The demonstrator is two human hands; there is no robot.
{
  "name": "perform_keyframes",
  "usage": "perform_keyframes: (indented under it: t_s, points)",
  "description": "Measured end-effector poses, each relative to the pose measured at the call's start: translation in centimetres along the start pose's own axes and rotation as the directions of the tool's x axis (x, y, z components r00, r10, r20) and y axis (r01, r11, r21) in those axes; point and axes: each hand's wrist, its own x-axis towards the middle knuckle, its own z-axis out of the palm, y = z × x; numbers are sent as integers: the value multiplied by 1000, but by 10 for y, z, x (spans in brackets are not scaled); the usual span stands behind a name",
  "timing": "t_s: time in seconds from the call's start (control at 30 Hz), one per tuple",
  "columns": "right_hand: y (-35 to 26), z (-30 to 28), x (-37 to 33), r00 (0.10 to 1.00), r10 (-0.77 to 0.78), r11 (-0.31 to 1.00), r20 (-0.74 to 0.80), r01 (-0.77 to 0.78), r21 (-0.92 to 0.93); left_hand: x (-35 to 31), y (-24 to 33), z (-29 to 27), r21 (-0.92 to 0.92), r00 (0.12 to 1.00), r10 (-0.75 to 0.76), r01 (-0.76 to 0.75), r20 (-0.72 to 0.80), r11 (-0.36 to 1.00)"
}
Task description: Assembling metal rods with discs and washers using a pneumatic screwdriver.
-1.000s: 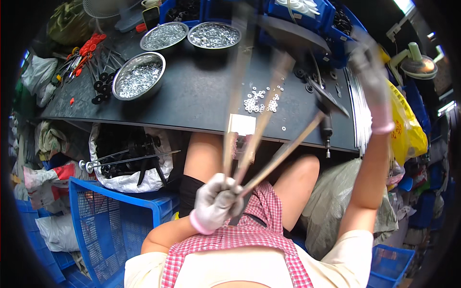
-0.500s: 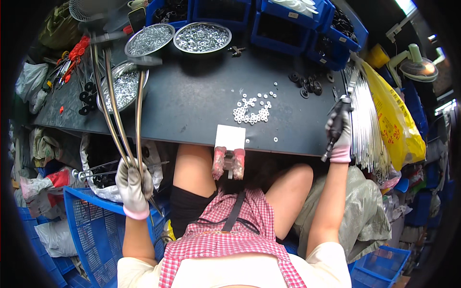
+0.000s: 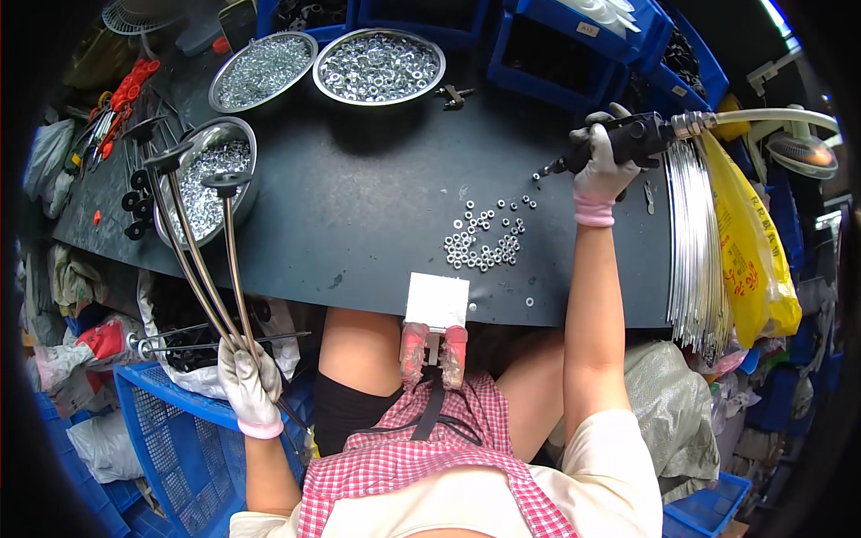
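My left hand (image 3: pixel 248 386), in a grey-white glove, is closed round three metal rods (image 3: pixel 240 278) with black round caps (image 3: pixel 226 180) on their far ends. They reach up past the table's left front edge. In my gloved right hand (image 3: pixel 603 170) is a black air screwdriver (image 3: pixel 632 142), a pale hose (image 3: pixel 771 115) running off its back end to the right. The tool lies nearly level, pointing left, and a small nut (image 3: pixel 536 177) shows at its tip. Loose nuts (image 3: pixel 484 253) are scattered on the table just left of and nearer than that tip.
Steel bowls of small hardware (image 3: pixel 379 99) stand at the back and left of the dark table (image 3: pixel 359 197). A clamp-like fixture with a white plate (image 3: pixel 437 300) sits at the front edge. Blue bins (image 3: pixel 547 63) are behind; thin rods (image 3: pixel 695 242) and a yellow bag (image 3: pixel 749 242) lie right.
My right hand has moved up and left with the air screwdriver, which has swung to point left beside the nuts. The left hand still holds the rods. The whole view has shifted slightly.
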Motion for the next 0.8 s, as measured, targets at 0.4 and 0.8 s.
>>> perform_keyframes:
  t_s: [0.4,0.8]
  points:
    - [-2,11,-2,1000,-21,994,-16,19,-110,0,-6,-5,124,996,-63,55,65,991]
    - [10,11,4,989,89,983,120,-68,-169,0,-13,-11,164,984,-12,-17,177,986]
